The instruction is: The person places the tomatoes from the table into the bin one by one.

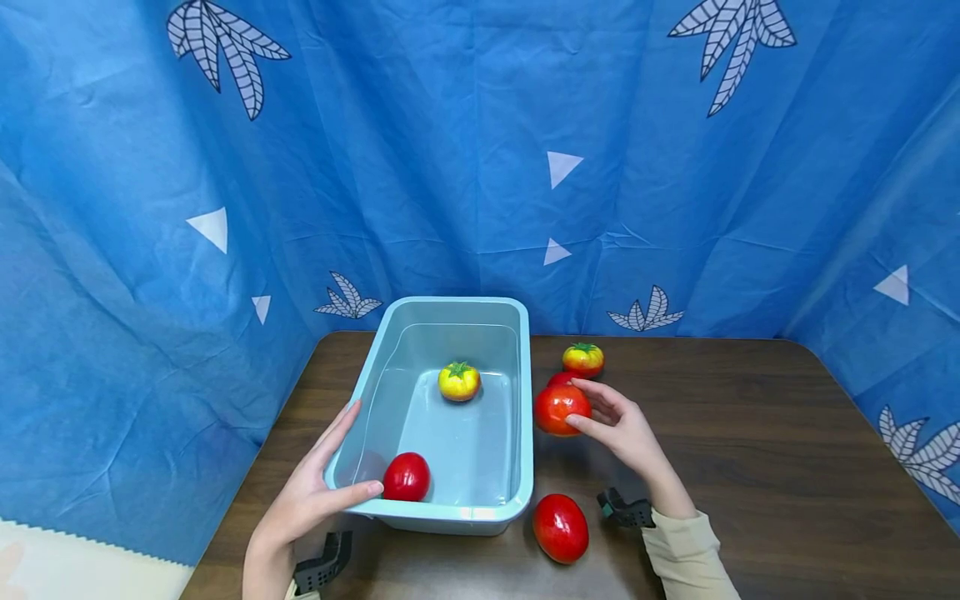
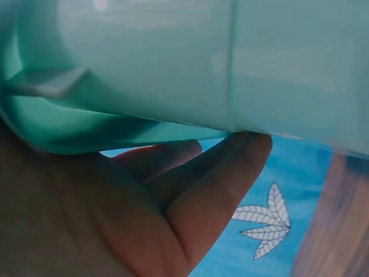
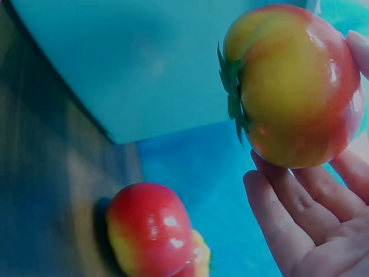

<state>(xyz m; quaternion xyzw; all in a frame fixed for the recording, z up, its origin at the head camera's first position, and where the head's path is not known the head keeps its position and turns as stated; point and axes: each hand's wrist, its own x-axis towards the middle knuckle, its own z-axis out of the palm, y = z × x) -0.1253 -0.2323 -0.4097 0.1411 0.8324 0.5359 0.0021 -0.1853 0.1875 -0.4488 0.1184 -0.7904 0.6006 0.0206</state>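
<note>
My left hand (image 1: 307,492) grips the near left corner of a light blue plastic tub (image 1: 525,400), its thumb at the front rim and its fingers along the outer left side. In the left wrist view the fingertips (image 2: 253,144) press against the tub's outer wall. My right hand (image 1: 622,425) holds a red and yellow tomato (image 3: 300,92) with a green leafy top, thumb on one side and fingers on the other. That tomato is up beside the tub's right wall, above the table. Inside the tub are a yellow tomato (image 1: 459,382) and a smooth red fruit (image 1: 407,477).
A red oval fruit (image 1: 561,528) lies on the dark wooden table (image 1: 750,458) right of the tub's near corner. Toward the back is a red and yellow tomato (image 1: 582,359), beside a red fruit (image 1: 560,379) mostly hidden behind the held tomato. Blue patterned cloth (image 1: 480,167) hangs behind.
</note>
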